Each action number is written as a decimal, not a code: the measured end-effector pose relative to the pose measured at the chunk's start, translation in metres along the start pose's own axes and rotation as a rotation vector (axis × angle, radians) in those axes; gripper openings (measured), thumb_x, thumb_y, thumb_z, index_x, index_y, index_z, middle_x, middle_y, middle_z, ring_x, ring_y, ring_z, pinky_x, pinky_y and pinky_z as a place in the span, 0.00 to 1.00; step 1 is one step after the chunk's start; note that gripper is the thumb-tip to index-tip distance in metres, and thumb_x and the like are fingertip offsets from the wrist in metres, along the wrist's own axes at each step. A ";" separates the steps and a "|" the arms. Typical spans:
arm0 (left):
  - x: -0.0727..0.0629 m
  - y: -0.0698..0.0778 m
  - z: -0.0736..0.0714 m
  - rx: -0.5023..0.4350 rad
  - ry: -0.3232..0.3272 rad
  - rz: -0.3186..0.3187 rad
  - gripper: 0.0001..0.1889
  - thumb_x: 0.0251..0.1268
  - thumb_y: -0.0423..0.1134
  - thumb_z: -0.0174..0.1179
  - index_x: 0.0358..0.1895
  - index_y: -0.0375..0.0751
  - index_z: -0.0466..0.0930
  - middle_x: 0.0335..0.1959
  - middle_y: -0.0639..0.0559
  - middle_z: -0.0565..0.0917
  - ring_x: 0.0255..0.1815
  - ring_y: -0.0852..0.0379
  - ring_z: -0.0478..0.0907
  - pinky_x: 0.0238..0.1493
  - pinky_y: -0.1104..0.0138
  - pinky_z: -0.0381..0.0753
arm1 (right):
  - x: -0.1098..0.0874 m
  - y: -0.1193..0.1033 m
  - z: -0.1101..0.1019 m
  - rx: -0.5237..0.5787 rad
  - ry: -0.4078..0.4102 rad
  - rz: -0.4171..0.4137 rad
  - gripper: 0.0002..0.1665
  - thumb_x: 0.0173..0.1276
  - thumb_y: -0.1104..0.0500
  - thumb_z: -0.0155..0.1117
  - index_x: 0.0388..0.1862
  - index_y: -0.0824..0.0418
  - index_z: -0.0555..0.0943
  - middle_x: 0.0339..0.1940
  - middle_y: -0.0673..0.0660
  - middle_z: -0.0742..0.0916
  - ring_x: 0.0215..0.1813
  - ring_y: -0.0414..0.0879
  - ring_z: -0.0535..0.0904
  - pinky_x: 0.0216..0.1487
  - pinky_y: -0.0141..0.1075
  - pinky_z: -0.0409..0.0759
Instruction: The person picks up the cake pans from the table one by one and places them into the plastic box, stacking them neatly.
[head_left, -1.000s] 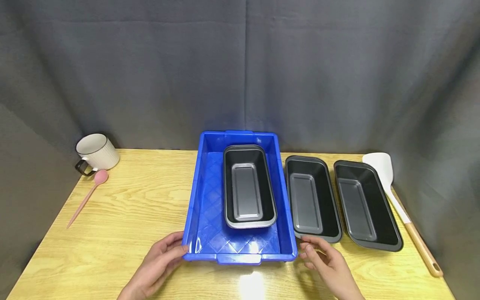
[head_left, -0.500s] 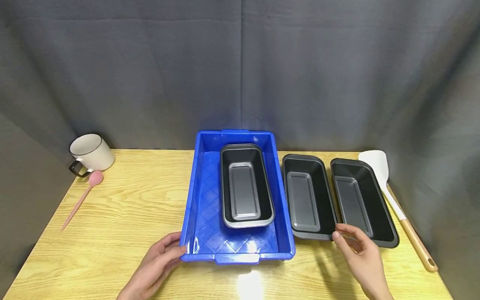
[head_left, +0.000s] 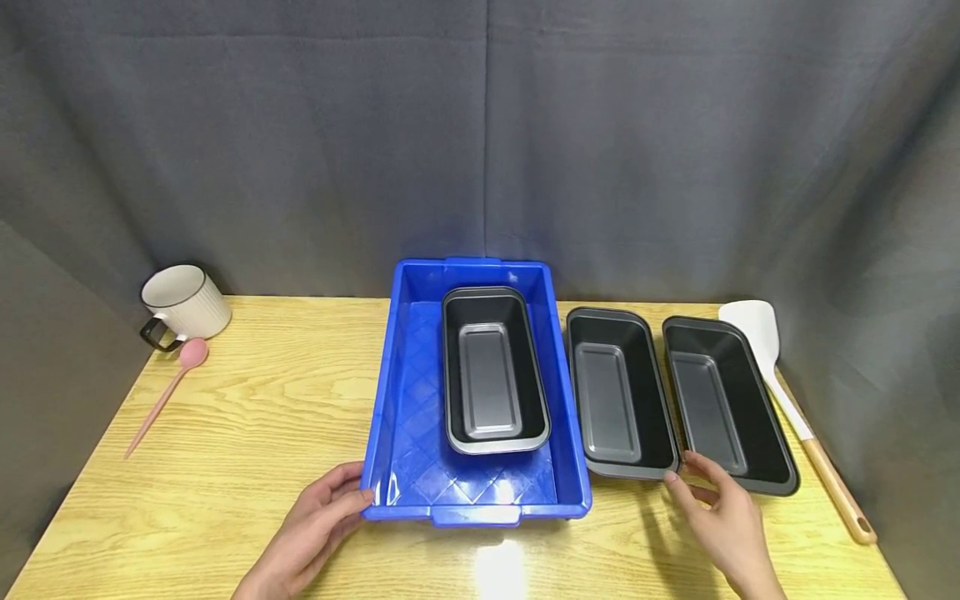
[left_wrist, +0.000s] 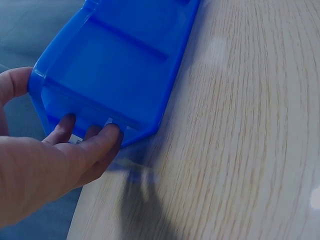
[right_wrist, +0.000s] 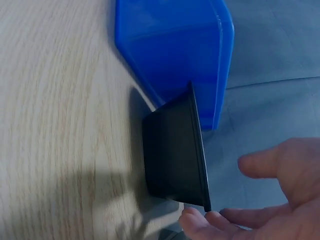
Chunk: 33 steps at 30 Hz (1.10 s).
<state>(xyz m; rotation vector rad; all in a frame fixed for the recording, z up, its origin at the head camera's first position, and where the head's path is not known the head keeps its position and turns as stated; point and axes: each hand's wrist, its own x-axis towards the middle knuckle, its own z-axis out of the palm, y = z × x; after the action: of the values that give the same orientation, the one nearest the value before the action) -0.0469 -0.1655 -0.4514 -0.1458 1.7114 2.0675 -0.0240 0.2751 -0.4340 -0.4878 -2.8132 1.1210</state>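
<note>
A blue plastic tray (head_left: 420,450) stands mid-table with a dark loaf pan (head_left: 491,383) inside it. My left hand (head_left: 322,525) grips its front left corner; the left wrist view shows the thumb at the rim and fingers against the outer wall (left_wrist: 115,80). Right of the tray sits a second loaf pan (head_left: 611,400), whose near right corner has my right hand (head_left: 723,525) beside it. The right wrist view shows the thumb apart from that pan (right_wrist: 172,150) and the fingertips (right_wrist: 192,220) close to its rim; contact is hard to tell.
A third loaf pan (head_left: 708,408) lies farther right, near a white spatula (head_left: 787,408) with a wooden handle. At the far left are a white mug (head_left: 187,304) and a pink spoon (head_left: 168,392). A grey curtain (head_left: 480,150) closes off the back.
My right hand has moved right, from the tray's front right corner to the near right corner of the second loaf pan. The left hand stays at the tray; the view has shifted slightly.
</note>
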 end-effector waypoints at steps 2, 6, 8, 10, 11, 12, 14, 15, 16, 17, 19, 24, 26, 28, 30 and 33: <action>0.000 0.000 0.000 0.004 -0.003 -0.002 0.31 0.66 0.33 0.56 0.66 0.21 0.56 0.54 0.38 0.75 0.51 0.50 0.77 0.54 0.66 0.79 | 0.002 -0.001 0.001 -0.011 0.017 -0.002 0.30 0.69 0.52 0.62 0.61 0.71 0.73 0.52 0.70 0.82 0.48 0.63 0.82 0.33 0.26 0.78; -0.001 0.001 -0.001 0.009 -0.008 -0.004 0.31 0.67 0.34 0.55 0.67 0.21 0.55 0.54 0.37 0.75 0.51 0.49 0.77 0.54 0.66 0.78 | 0.006 0.000 0.000 -0.038 0.025 0.006 0.29 0.71 0.52 0.60 0.61 0.72 0.73 0.51 0.69 0.83 0.46 0.60 0.84 0.33 0.29 0.81; -0.001 0.001 -0.002 0.013 -0.010 -0.004 0.31 0.67 0.34 0.55 0.67 0.21 0.55 0.54 0.37 0.75 0.52 0.49 0.77 0.54 0.66 0.78 | 0.009 0.001 0.000 -0.031 -0.012 0.015 0.29 0.72 0.53 0.58 0.62 0.74 0.72 0.52 0.70 0.83 0.42 0.57 0.85 0.33 0.29 0.81; -0.001 0.000 -0.002 0.015 -0.014 -0.001 0.31 0.67 0.34 0.55 0.67 0.21 0.55 0.54 0.37 0.75 0.52 0.49 0.77 0.55 0.66 0.78 | 0.011 0.001 0.002 -0.007 -0.053 0.025 0.29 0.73 0.55 0.57 0.63 0.76 0.70 0.51 0.71 0.83 0.39 0.53 0.86 0.33 0.28 0.81; -0.001 0.000 -0.002 0.016 -0.017 0.001 0.31 0.67 0.34 0.55 0.66 0.21 0.55 0.54 0.37 0.75 0.52 0.49 0.77 0.55 0.66 0.78 | 0.012 0.002 0.002 0.001 -0.072 0.027 0.29 0.73 0.56 0.55 0.63 0.77 0.69 0.50 0.71 0.83 0.38 0.51 0.86 0.32 0.28 0.81; -0.001 0.000 -0.002 0.016 -0.022 0.005 0.31 0.67 0.34 0.55 0.66 0.21 0.55 0.54 0.37 0.76 0.52 0.49 0.77 0.55 0.66 0.78 | 0.013 0.002 0.004 0.009 -0.088 0.028 0.29 0.74 0.56 0.54 0.64 0.77 0.68 0.49 0.72 0.83 0.36 0.50 0.86 0.32 0.27 0.81; -0.001 -0.001 -0.002 0.012 -0.032 0.011 0.31 0.67 0.34 0.56 0.67 0.21 0.55 0.54 0.37 0.76 0.52 0.50 0.77 0.55 0.66 0.78 | 0.015 0.001 0.006 0.045 -0.120 0.035 0.29 0.76 0.58 0.51 0.65 0.79 0.64 0.50 0.74 0.82 0.36 0.49 0.86 0.32 0.28 0.82; -0.001 -0.001 -0.002 0.009 -0.035 0.012 0.31 0.67 0.34 0.56 0.66 0.21 0.55 0.54 0.37 0.76 0.52 0.49 0.77 0.55 0.65 0.78 | 0.016 0.001 0.008 0.051 -0.126 0.034 0.29 0.76 0.59 0.49 0.66 0.79 0.63 0.50 0.75 0.81 0.36 0.50 0.86 0.32 0.28 0.82; -0.001 -0.001 -0.002 0.006 -0.037 0.014 0.31 0.67 0.34 0.56 0.66 0.21 0.55 0.54 0.37 0.76 0.52 0.49 0.77 0.55 0.65 0.78 | 0.017 0.001 0.009 0.065 -0.140 0.035 0.29 0.77 0.59 0.47 0.67 0.80 0.61 0.52 0.76 0.80 0.37 0.51 0.86 0.33 0.30 0.83; -0.001 -0.001 -0.002 0.002 -0.039 0.016 0.31 0.67 0.34 0.56 0.66 0.21 0.55 0.54 0.37 0.76 0.52 0.50 0.77 0.55 0.65 0.78 | 0.018 0.000 0.011 0.078 -0.148 0.035 0.28 0.77 0.60 0.45 0.67 0.80 0.60 0.54 0.77 0.78 0.38 0.54 0.85 0.34 0.31 0.83; -0.001 -0.001 -0.002 -0.002 -0.039 0.015 0.31 0.67 0.34 0.56 0.66 0.21 0.55 0.54 0.37 0.76 0.52 0.49 0.77 0.55 0.64 0.78 | 0.020 0.000 0.013 0.100 -0.168 0.031 0.28 0.77 0.62 0.44 0.68 0.80 0.58 0.57 0.79 0.75 0.42 0.58 0.84 0.37 0.36 0.85; 0.000 -0.001 -0.003 0.000 -0.045 0.013 0.31 0.67 0.34 0.56 0.66 0.20 0.55 0.54 0.36 0.76 0.52 0.48 0.77 0.55 0.63 0.79 | 0.023 -0.001 0.017 0.094 -0.174 0.037 0.28 0.76 0.64 0.44 0.68 0.80 0.56 0.59 0.80 0.73 0.54 0.66 0.78 0.45 0.42 0.83; 0.000 0.000 -0.003 0.009 -0.045 0.011 0.31 0.67 0.35 0.56 0.67 0.21 0.55 0.54 0.36 0.76 0.51 0.49 0.78 0.54 0.63 0.79 | 0.024 -0.001 0.018 0.147 -0.183 0.058 0.28 0.76 0.65 0.43 0.69 0.80 0.55 0.59 0.81 0.72 0.55 0.64 0.78 0.45 0.41 0.84; -0.001 0.000 -0.003 0.018 -0.041 0.007 0.31 0.67 0.35 0.56 0.67 0.21 0.55 0.54 0.36 0.76 0.50 0.50 0.78 0.54 0.62 0.79 | 0.025 0.000 0.019 0.228 -0.197 0.079 0.28 0.76 0.67 0.42 0.69 0.81 0.54 0.59 0.81 0.72 0.52 0.57 0.81 0.45 0.38 0.84; -0.001 0.000 -0.003 0.019 -0.041 0.005 0.31 0.67 0.35 0.56 0.67 0.21 0.55 0.54 0.36 0.76 0.49 0.52 0.79 0.53 0.62 0.79 | 0.025 0.000 0.021 0.318 -0.208 0.090 0.27 0.75 0.69 0.42 0.69 0.81 0.53 0.59 0.82 0.71 0.46 0.46 0.82 0.44 0.34 0.84; -0.002 0.000 -0.003 0.004 -0.057 0.012 0.31 0.68 0.35 0.56 0.67 0.19 0.55 0.53 0.36 0.77 0.49 0.52 0.80 0.54 0.61 0.79 | 0.026 0.000 0.022 0.387 -0.215 0.095 0.27 0.75 0.71 0.42 0.68 0.82 0.54 0.60 0.81 0.71 0.41 0.33 0.79 0.45 0.32 0.83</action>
<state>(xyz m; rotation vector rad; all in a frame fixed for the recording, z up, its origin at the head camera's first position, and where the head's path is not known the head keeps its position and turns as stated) -0.0456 -0.1689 -0.4508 -0.0747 1.6865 2.0567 -0.0521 0.2692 -0.4514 -0.4929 -2.6568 1.7844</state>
